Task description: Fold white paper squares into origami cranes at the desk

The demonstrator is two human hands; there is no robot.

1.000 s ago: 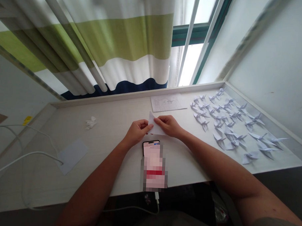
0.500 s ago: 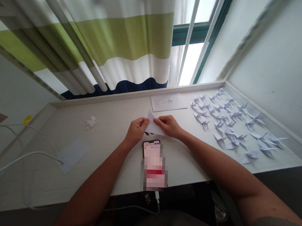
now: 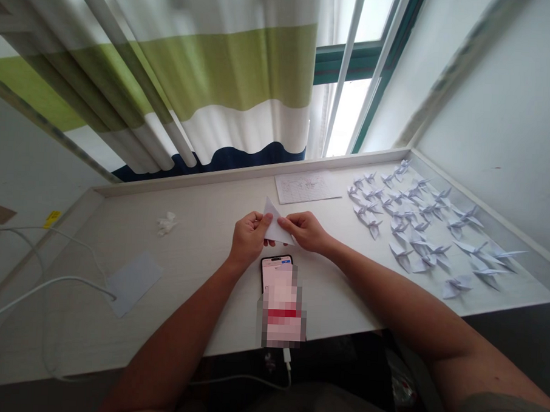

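Between my two hands is a folded sheet of white paper (image 3: 278,231), its pointed tip facing away from me. My left hand (image 3: 249,236) is closed on its left edge, thumb on top and some fingertips showing beneath. From the other side my right hand (image 3: 305,230) pinches the paper's right edge with the thumb. The underside of the paper is hidden. Just below the hands lies a phone (image 3: 280,297) with a lit, partly blurred screen. To the right stand several folded white paper cranes (image 3: 409,210).
A printed paper (image 3: 307,188) lies near the table's back ledge. On the left are a crumpled tissue (image 3: 166,223), a white paper sheet (image 3: 132,282) and a white cable (image 3: 62,282) crossing it. The phone's charging cable (image 3: 287,359) hangs over the front edge.
The paper's tip has shifted slightly to the left, and the paper looks a little narrower between my hands. Both hands keep their hold on it.
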